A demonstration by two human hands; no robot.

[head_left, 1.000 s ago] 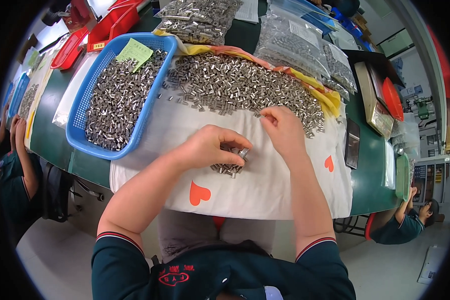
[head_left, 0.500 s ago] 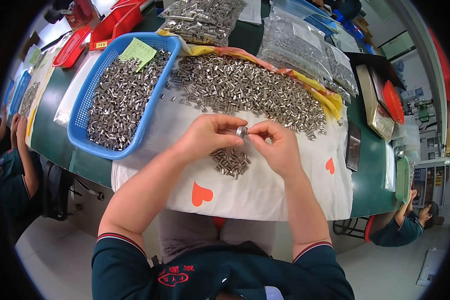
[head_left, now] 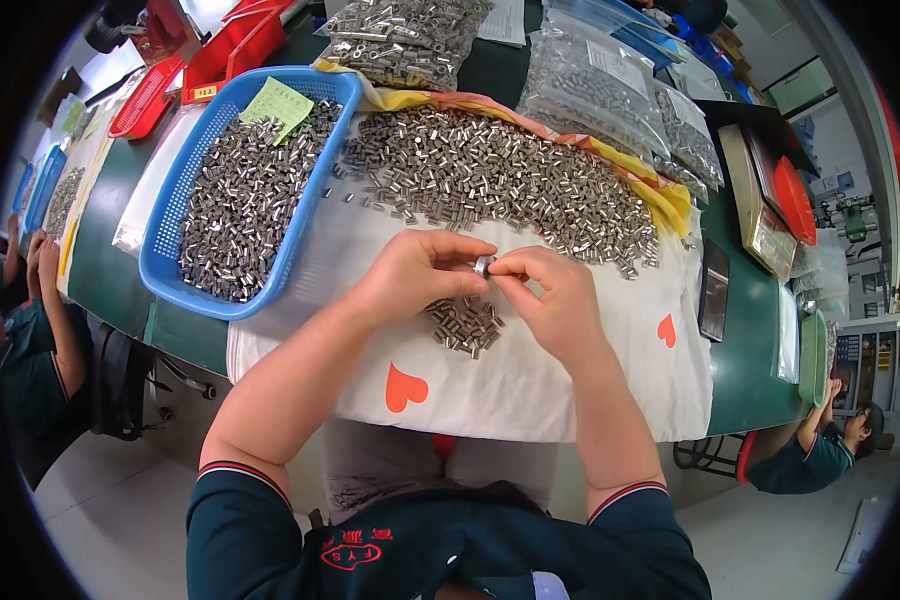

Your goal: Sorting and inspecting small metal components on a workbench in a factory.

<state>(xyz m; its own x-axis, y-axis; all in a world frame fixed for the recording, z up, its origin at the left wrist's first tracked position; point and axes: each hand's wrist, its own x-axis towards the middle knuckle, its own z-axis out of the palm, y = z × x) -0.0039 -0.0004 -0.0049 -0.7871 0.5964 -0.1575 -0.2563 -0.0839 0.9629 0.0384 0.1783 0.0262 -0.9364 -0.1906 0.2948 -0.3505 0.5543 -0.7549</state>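
Observation:
Over the white cloth [head_left: 510,400], my left hand [head_left: 407,272] is closed, pinching a small round metal ring [head_left: 483,266] between thumb and fingers. My right hand [head_left: 558,305] meets it from the right, thumb and forefinger pressed together at the ring's side. Whatever sits between those right fingertips is hidden. Just below the hands lies a small heap of short shiny metal cylinders [head_left: 467,327]. Beyond them spreads a much larger pile of similar metal cylinders [head_left: 500,170].
A blue plastic basket [head_left: 155,250] of metal cylinders, topped by a green paper slip [head_left: 278,104], stands left. Clear bags of metal parts [head_left: 590,85] line the back, behind a rolled yellow-orange cloth edge [head_left: 670,205]. A dark phone-like slab [head_left: 713,290] lies right. Other people sit at both sides.
Both hands stay together at the ring. My right fingertips have shifted slightly left, closer against it. The whole view has drifted a little.

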